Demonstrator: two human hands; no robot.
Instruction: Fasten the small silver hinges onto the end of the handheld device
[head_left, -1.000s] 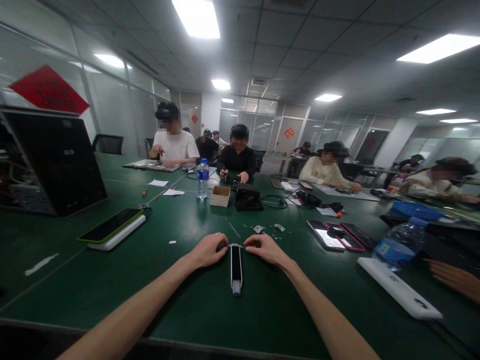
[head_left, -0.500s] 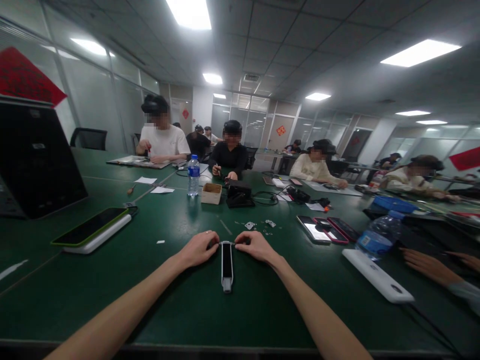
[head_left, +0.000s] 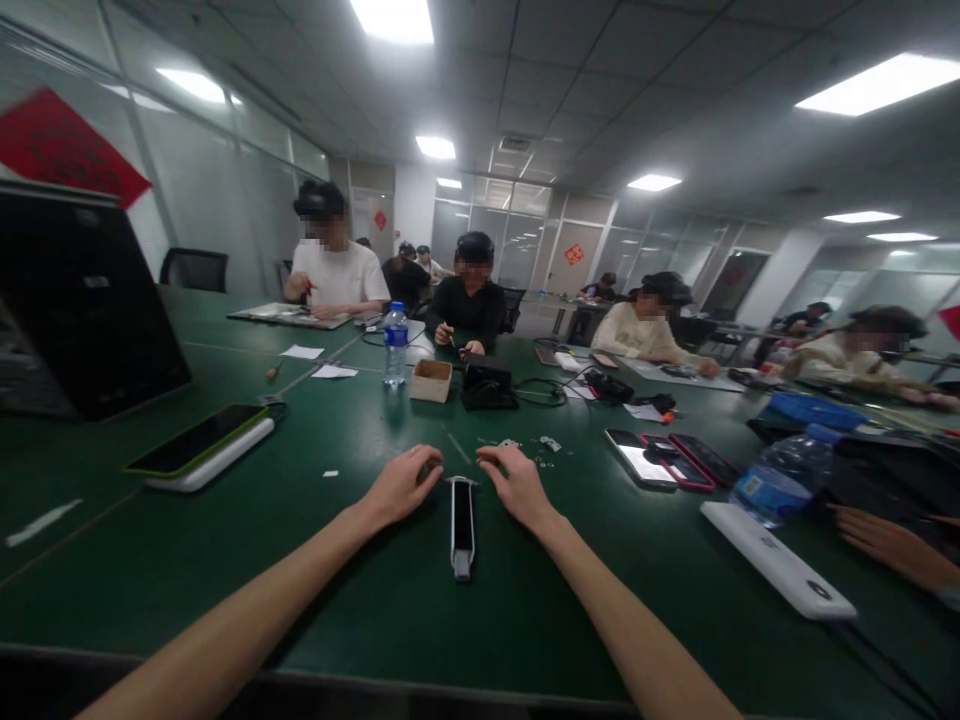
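Between left hand (head_left: 401,487), right hand (head_left: 517,487): slim black device (head_left: 463,522), long axis pointing forward.

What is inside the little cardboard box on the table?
The open cardboard box shows only its brown inner walls from here. Those walls hide its bottom, so I can't tell whether anything lies inside.

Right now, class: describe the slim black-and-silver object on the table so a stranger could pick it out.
On the long dark-green table, find the person's bare left hand and right hand. Just below the gap between them lies a slim black oblong device with silver ends, pointing away from the person. Unlike the wider phones to the right, it is narrow.
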